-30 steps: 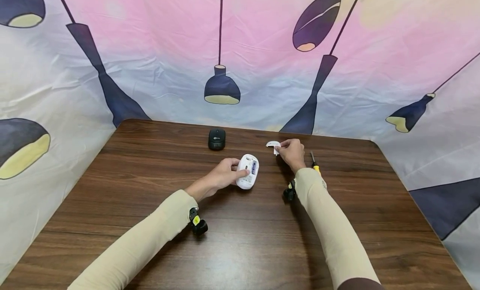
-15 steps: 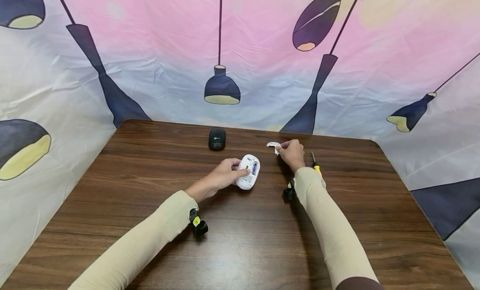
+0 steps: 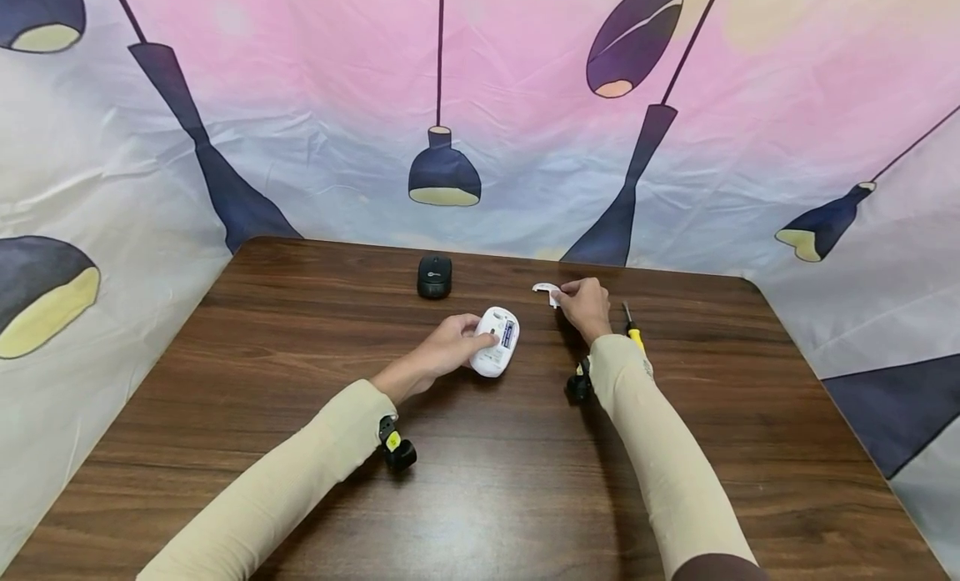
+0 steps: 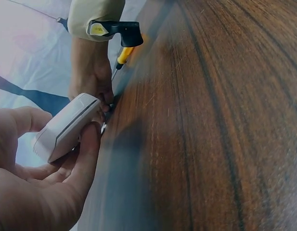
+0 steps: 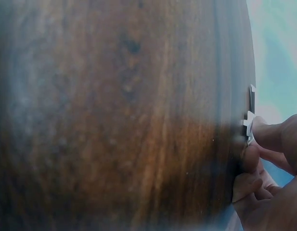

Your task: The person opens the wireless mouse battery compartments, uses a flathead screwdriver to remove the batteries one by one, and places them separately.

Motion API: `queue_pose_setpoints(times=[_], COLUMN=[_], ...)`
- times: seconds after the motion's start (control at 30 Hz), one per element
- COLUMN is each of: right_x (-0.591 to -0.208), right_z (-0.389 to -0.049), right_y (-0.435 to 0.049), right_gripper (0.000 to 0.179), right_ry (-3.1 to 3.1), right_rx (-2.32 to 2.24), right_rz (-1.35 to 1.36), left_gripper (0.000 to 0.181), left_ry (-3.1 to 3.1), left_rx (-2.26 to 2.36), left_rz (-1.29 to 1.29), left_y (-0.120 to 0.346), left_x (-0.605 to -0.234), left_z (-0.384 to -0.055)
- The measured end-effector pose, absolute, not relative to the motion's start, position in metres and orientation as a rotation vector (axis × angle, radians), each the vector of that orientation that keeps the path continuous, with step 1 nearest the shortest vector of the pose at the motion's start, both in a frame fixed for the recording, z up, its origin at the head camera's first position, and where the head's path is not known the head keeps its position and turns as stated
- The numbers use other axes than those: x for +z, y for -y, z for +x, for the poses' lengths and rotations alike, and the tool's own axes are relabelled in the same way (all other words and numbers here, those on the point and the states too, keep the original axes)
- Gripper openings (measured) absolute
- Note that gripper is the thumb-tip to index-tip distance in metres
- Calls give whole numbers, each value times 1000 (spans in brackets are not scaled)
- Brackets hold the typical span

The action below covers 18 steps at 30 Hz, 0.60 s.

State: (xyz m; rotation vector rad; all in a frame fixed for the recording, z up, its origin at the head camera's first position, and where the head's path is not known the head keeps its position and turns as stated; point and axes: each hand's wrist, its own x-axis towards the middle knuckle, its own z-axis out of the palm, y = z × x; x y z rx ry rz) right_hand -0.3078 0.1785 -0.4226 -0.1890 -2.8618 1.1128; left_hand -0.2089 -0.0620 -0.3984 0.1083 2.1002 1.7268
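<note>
Left hand [image 3: 444, 349] has its grip pinching the white mouse [image 3: 493, 363], thumb across the underside, which faces up with a battery [image 3: 507, 334] showing. It's held over the middle of the desk [image 3: 300, 314], well in from the edges, with tons of room out to the left side and loads more between the sleeves [image 3: 300, 456]. Right hand's [image 3: 588, 304] grip is pinching the white cover [image 3: 544, 288] between thumb and fingers, way closer to the back edge; can't tell if it's touching the desk. Decent gap between mouse and cover. Tighter on the other side tho, the screwdriver [image 3: 634, 336] lies just beside that right hand. Black mouse [image 3: 434, 277] sits near the back edge too, left of the cover.
</note>
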Motion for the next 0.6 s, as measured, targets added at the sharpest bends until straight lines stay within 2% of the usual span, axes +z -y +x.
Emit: queue_pose_setpoints(times=[0.6], right_x=[-398], right_z=[-292], right_y=[-182], right_gripper=[26], right_ry=[2813], right_rx=[1066], right_rz=[-55], left_gripper=[50], left_ry=[-2076], left_rx=[1765], left_rz=[96], left_y=[65], left_x=[-400], left_z=[-207])
